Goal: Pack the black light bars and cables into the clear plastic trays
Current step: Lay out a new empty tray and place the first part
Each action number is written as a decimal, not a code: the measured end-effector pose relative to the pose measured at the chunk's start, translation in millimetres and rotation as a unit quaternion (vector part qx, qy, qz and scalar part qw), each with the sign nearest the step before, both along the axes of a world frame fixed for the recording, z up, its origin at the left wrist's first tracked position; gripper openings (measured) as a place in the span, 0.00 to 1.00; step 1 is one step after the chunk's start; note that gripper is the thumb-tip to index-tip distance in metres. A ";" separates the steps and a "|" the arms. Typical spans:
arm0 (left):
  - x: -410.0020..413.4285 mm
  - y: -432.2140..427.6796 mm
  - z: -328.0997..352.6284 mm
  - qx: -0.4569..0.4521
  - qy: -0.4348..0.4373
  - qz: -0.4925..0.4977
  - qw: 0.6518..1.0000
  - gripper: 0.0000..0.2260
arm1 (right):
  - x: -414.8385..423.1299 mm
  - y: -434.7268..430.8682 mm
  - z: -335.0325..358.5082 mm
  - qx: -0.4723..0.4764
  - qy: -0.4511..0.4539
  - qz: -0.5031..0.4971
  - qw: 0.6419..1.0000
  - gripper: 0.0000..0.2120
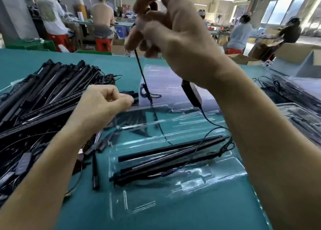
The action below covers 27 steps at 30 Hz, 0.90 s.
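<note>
A heap of black light bars and cables (45, 90) lies on the left of the green tabletop (86, 212). The left hand (102, 103) reaches in just beside the heap. Its fingers are curled tight and pinch a small black end piece (135, 95); blur hides whether it belongs to the hanging cable (141, 73) next to it. That cable drops from the raised right hand (173, 38), whose fingers are bunched and pinch it at the top. A black box (191, 94) dangles under that wrist.

Below, an open clear tray (199, 182) holds several light bars (165, 151) with thin wires looped over them. More clear trays (165, 76) sit behind it. The right forearm crosses the tray's right side and hides it. Further right lie filled trays (298, 115) and cardboard boxes (295, 50). Other workers (52, 17) stand at benches behind.
</note>
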State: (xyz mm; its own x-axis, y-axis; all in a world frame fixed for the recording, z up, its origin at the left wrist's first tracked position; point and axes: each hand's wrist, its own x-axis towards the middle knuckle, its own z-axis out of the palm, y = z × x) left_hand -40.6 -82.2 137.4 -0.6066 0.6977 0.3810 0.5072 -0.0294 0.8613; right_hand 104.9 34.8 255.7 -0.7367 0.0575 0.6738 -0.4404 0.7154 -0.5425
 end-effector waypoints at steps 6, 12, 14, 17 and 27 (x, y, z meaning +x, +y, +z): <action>11.6 6.7 23.6 -0.152 0.097 -0.117 0.977 0.23 | -1.4 -7.0 -8.4 0.004 -0.013 0.022 1.000 0.04; 10.5 20.7 21.5 -0.161 0.076 -0.117 0.977 0.06 | 24.4 11.5 -18.0 -0.090 -0.016 -0.037 0.995 0.06; 8.1 23.4 21.5 -0.080 0.014 -0.041 0.996 0.07 | 40.2 25.6 -32.0 -0.120 -0.045 -0.089 0.988 0.09; -0.6 30.7 23.5 0.064 0.006 0.019 0.998 0.08 | 59.2 41.3 -71.0 -0.151 -0.221 -0.124 0.956 0.21; 33.8 -21.1 -26.8 0.144 0.441 0.306 0.831 0.04 | 80.4 56.4 -146.2 0.204 -0.358 -0.189 0.891 0.03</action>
State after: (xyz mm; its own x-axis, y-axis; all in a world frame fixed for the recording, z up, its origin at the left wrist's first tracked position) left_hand -6.8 -103.3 110.6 -0.2100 0.1649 0.9637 0.9337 0.3261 0.1476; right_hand 185.3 91.3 109.5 -0.9664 0.2503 0.0594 0.2284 0.9411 -0.2493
